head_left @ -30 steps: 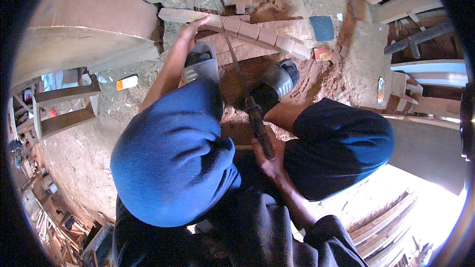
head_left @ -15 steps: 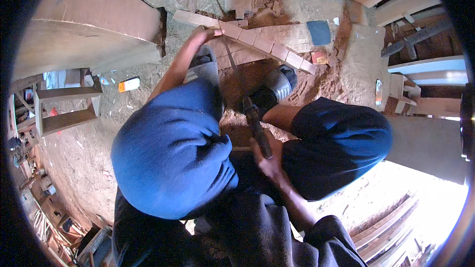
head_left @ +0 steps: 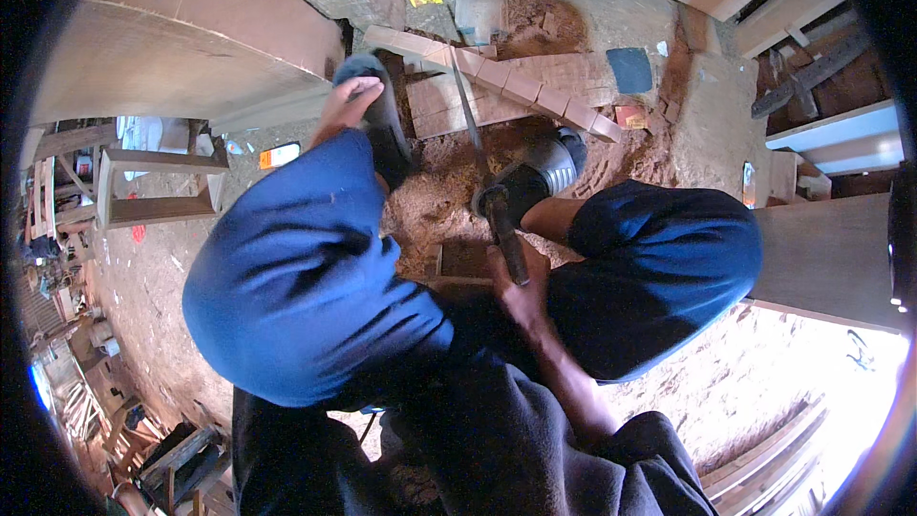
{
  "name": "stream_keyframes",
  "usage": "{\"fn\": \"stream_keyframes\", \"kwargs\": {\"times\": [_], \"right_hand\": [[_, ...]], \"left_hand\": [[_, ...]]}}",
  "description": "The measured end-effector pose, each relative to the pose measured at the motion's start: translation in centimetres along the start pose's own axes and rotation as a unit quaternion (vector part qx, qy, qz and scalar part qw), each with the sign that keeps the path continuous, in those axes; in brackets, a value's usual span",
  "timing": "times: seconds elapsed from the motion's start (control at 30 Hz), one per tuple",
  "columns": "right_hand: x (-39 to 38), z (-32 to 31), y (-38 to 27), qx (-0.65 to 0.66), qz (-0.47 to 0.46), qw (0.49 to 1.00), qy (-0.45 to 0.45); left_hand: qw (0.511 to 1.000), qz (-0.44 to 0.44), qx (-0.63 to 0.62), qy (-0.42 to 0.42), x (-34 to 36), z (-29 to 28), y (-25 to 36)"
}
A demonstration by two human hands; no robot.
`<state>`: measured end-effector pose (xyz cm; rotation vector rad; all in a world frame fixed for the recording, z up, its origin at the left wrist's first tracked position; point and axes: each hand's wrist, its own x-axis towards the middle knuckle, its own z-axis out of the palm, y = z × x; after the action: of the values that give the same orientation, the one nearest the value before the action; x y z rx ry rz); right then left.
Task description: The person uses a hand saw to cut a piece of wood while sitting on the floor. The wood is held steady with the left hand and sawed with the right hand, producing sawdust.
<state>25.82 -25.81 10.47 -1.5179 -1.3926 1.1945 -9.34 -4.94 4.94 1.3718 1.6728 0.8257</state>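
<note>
My right hand (head_left: 519, 272) is wrapped round the dark straight handle of a handsaw (head_left: 467, 105). The saw's long thin blade points away from me, its far end across a pale wooden strip (head_left: 521, 86). Several evenly spaced crosswise lines run along this strip, which lies slanted over a flat board (head_left: 449, 107). Beside the toe of my dark left shoe (head_left: 384, 124), my left hand (head_left: 350, 103) is closed, its fingers bent and close together. Whether it grips the shoe's edge is hidden. My right shoe (head_left: 546, 172) stands near the blade.
Large wooden panels (head_left: 210, 57) rise at the left, and a small wooden frame (head_left: 162, 189) stands beyond my left knee. Sawdust (head_left: 430, 215) covers the floor between my feet. A dark square piece (head_left: 629, 70) lies at the far right, with wooden furniture parts (head_left: 831, 253) beyond my right knee.
My left hand has come off the wooden strip and moved left to my shoe. My left foot has shifted left and forward, and the left knee has swung outward. The right hand keeps the saw.
</note>
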Motion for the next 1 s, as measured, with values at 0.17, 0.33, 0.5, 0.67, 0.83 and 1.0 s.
{"fn": "stream_keyframes", "kwargs": {"times": [0.17,0.33,0.5,0.67,0.83,1.0], "right_hand": [[0.4,-1.1,-0.1,-0.013,0.037,0.999,0.015],[0.5,0.1,0.4,-0.027,0.01,0.999,-0.02],[0.7,-0.5,0.8,-0.053,0.021,0.998,-0.028],[0.5,0.2,1.0,-0.042,0.08,0.994,-0.055],[0.5,-0.4,1.0,-0.045,0.076,0.995,-0.051],[0.4,-0.2,3.0,-0.082,0.012,0.996,-0.01]], "left_hand": [[0.988,-0.13,-0.058,-0.059,-0.2,-1.2,1.7],[0.97,-0.109,-0.078,-0.202,-2.1,-2.9,-0.2],[0.958,-0.006,-0.039,-0.283,-0.8,-0.8,-2.4],[0.96,0.089,0.054,-0.259,-1.2,-2.8,-3.3],[0.944,0.188,0.113,-0.245,-0.5,-2.3,-3.5],[0.933,0.253,0.139,-0.216,0.2,-1.7,-4.0]]}}
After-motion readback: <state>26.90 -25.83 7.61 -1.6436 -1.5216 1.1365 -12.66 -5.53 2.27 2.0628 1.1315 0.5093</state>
